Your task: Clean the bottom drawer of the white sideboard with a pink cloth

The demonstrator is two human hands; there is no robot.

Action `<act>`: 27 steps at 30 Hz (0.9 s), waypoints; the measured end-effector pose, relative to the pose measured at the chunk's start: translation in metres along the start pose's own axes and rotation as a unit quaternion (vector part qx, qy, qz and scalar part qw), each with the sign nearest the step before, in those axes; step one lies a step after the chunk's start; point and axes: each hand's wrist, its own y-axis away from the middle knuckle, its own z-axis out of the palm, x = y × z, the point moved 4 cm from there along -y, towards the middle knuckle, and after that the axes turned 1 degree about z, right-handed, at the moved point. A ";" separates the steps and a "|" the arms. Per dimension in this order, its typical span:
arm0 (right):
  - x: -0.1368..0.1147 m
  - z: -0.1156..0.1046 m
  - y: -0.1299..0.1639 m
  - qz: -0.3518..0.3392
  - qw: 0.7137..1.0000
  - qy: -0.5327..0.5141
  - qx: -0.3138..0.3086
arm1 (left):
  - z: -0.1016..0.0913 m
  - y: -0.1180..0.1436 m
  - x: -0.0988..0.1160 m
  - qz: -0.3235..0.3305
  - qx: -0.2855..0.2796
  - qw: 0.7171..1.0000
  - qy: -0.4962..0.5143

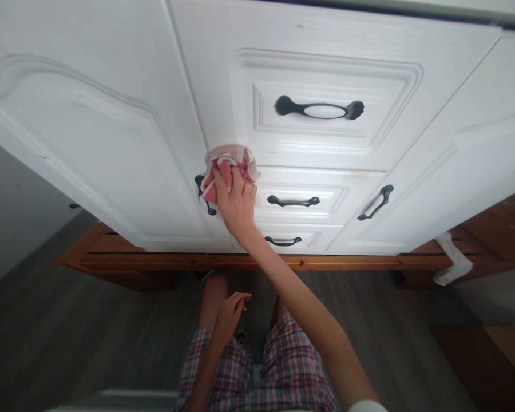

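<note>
1. The pink-and-white cloth (230, 166) is bunched into a wad and pressed flat against the white cabinet front, at the seam where the left cabinet door (98, 154) meets the drawer stack, just below the corner of the top drawer (326, 86).
2. The right hand (236, 200) holds it there. Its fingers lie close together over the wad, tips curled into the fabric, with the arm stretched out to full reach.
3. The left hand (229, 312) hangs low above the plaid shorts (257, 366). It holds nothing; its fingers are loosely curled and touch no surface.
4. Just left of the cloth sits the dark door handle (203, 194), partly hidden by a fold of fabric. To the right are the second drawer's handle (293, 201) and, below it, the third drawer's handle (282, 241).
5. Further out, the top drawer carries a large handle with a white insert (320, 109), and the right-hand door has its own dark pull (376, 202). A wooden plinth (240, 262) runs under the cabinet, with a white rag (452, 260) draped on it at the right.
6. Risk, as I judge it: the loose fold could snag on the door handle and pull the wad out of the grip. With the arm this extended, pressure is likely uneven, so the moulded grooves could be skipped.
</note>
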 end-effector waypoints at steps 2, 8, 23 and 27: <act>0.004 0.005 0.011 -0.035 0.999 0.010 -0.024 | 0.002 0.005 -0.010 -0.011 -0.004 1.000 -0.003; 0.041 0.017 0.072 -0.168 0.984 0.022 -0.056 | -0.014 0.020 -0.045 -0.053 0.029 0.998 -0.023; 0.224 -0.050 0.158 0.060 0.993 0.099 0.023 | -0.023 0.017 -0.078 -0.082 0.096 0.990 -0.062; 0.277 -0.080 0.176 0.169 0.975 0.067 0.128 | -0.020 0.015 -0.082 -0.078 0.090 0.990 -0.071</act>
